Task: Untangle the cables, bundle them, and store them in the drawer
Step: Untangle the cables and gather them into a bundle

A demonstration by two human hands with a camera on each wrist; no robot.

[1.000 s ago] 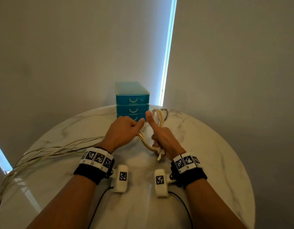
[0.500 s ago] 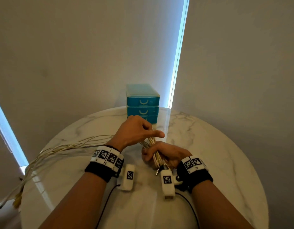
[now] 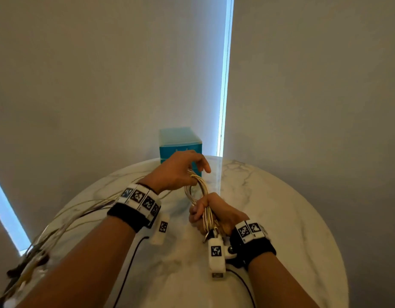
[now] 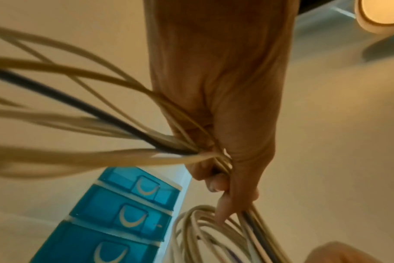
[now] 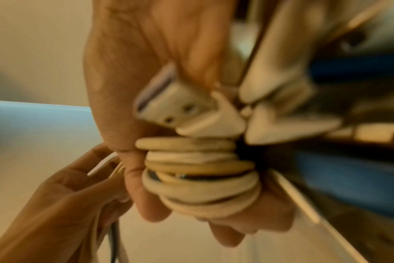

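My right hand [image 3: 211,215] grips a coil of cream cables [image 3: 202,192] over the middle of the round marble table [image 3: 281,218]; the same coil [image 5: 200,179] is wrapped in its fist, with white plugs [image 5: 187,112] sticking out. My left hand [image 3: 181,170] is just beyond it, fingers curled around the running strands [image 4: 214,156], index finger pointing out. The loose cable lengths [image 3: 65,221], cream with one black, trail left across the table and over its edge. A teal three-drawer box [image 3: 181,141] stands at the table's far edge, drawers [image 4: 128,215] closed.
Plain walls rise close behind the table, with a bright vertical window slit [image 3: 224,85] to the right of the drawer box. Plug ends of the loose cables [image 3: 25,267] hang off the table's left edge. Thin black wires [image 3: 129,261] run from my wrist cameras toward me.
My left hand has carried the strands up and away from me over the coil, toward the drawer box. My right hand has kept its hold on the coil and turned it.
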